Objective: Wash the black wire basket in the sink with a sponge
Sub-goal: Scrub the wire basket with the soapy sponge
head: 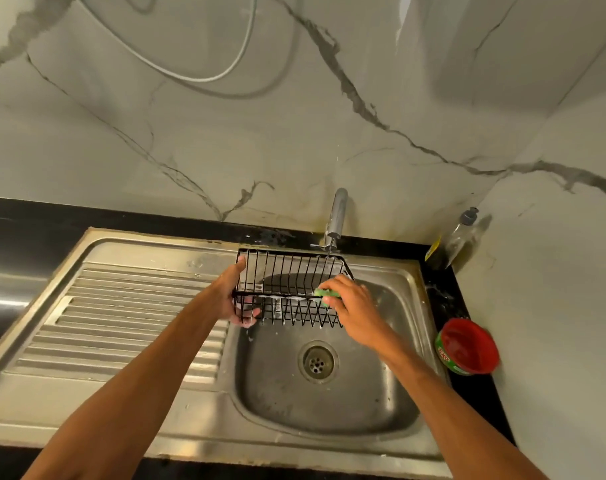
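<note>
My left hand (pixel 233 296) grips the basket (pixel 285 296); my right hand (pixel 352 306) holds the sponge (pixel 326 294) on it. The tap (pixel 338 213) overhangs its far rim.

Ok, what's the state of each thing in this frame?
basket: held up, soapy
sponge: pressed on basket's near rim
left hand: grips basket's left end
right hand: holds sponge
tap: thin trickle, seemingly
sink: drain unplugged, not filled
bottle: upright, capped
tub: lid unclear

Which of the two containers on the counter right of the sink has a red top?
The squat green tub, nearer the camera; the other, back in the corner, is a tall clear bottle with a grey cap.
</note>
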`<state>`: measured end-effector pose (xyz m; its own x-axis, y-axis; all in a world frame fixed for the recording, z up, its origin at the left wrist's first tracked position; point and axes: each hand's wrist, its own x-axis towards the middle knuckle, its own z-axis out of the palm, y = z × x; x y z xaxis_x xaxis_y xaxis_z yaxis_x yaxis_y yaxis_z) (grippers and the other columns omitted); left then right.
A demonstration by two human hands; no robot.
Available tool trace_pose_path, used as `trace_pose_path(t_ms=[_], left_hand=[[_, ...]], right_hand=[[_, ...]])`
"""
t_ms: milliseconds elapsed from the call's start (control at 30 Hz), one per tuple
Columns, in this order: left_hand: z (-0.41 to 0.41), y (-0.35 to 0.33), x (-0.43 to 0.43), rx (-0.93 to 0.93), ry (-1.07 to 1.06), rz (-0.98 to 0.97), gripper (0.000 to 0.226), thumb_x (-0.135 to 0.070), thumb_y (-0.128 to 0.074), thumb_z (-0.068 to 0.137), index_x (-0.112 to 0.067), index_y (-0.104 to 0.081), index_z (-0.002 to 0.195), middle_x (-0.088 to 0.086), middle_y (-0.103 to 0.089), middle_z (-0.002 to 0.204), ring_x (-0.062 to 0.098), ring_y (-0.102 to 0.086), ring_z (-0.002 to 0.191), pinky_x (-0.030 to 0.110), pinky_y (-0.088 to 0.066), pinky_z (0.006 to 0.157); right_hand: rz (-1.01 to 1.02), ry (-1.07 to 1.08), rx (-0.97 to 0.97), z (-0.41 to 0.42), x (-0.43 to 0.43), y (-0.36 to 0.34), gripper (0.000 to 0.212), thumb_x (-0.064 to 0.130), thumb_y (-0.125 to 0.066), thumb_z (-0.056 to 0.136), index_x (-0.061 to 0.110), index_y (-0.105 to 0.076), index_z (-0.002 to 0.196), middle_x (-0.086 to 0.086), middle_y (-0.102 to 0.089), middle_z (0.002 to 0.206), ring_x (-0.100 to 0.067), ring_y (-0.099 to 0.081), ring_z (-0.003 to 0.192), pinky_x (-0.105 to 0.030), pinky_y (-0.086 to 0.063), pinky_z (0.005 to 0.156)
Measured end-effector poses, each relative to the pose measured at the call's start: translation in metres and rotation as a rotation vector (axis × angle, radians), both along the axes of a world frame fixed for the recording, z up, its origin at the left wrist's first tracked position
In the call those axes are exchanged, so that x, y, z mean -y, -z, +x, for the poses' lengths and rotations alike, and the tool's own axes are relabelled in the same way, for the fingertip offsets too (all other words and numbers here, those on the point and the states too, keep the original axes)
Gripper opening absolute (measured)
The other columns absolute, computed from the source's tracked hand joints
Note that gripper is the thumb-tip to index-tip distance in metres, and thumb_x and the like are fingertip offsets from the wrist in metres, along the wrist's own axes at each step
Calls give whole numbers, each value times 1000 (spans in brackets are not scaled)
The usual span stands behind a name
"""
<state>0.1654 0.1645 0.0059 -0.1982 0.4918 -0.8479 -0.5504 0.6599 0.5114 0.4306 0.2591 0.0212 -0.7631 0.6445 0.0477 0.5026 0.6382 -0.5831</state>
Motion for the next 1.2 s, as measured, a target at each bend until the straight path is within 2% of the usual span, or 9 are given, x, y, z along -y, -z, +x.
trace_pose_path(t_ms=[133,267,333,400,500,667,833,1033,1200], left_hand=[[-4,0,2,76,39,-29,87,-75,-53,86,-2,-53,133,25,-64,121,41,-64,95,53,-55,80],[13,-19,13,101,95,53,90,-78,-43,89,-6,-49,144,30,-58,134,49,-63,109,62,-53,93],[19,-29,19,25,127,43,100,-87,-38,83,-16,-35,153,31,-40,152,58,-63,106,65,-56,84],[26,-38,24,-340,252,-2,106,-91,-28,81,-18,-29,157,30,-38,154,56,-61,112,59,-60,77],[46,-43,19,-1148,422,106,95,-81,-23,89,-11,-48,147,20,-54,145,36,-59,123,52,-52,101],[103,-36,-10,-1422,772,535,30,-38,-59,101,-15,-68,118,4,-72,104,12,-62,79,38,-57,85],[94,-29,-27,-1208,592,601,18,-23,-65,98,-14,-67,82,-4,-62,68,15,-57,60,36,-49,59],[98,-28,-31,-1175,512,674,20,-7,-66,95,-21,-67,80,-18,-60,68,-3,-58,57,15,-46,59],[90,-18,-25,-1106,481,589,22,-23,-67,96,-8,-68,81,1,-66,69,12,-59,59,29,-49,62]], right_hand=[[-38,-59,169,1,-11,-6,28,22,-64,93,21,-60,121,2,-57,120,-14,-55,112,-43,-44,102],[-115,-22,92,-3,-23,-31,30,11,-61,94,13,-61,123,2,-58,119,-13,-54,108,-28,-43,90],[-148,-30,53,-3,-33,-43,30,8,-62,93,10,-62,123,-1,-60,117,-12,-54,106,-27,-41,89],[-171,-54,52,-1,-42,-50,25,8,-65,91,10,-66,117,0,-62,110,-9,-56,98,-30,-43,88],[-209,-73,64,1,-48,-50,22,8,-67,89,12,-67,111,4,-62,105,-7,-57,97,-31,-43,87],[-213,-36,33,-11,-40,-43,16,11,-69,88,13,-68,104,2,-64,102,-12,-60,98,-33,-47,88],[-67,110,-169,-13,-29,-37,22,1,-73,82,10,-74,103,5,-62,95,-13,-59,92,-37,-52,87],[740,100,-107,-12,14,-11,45,-3,-71,68,16,-74,110,-2,-71,108,-22,-65,101,-42,-54,92],[629,303,-141,14,-14,-16,44,-6,-76,69,16,-75,107,-1,-70,101,-17,-63,91,-39,-57,81]])
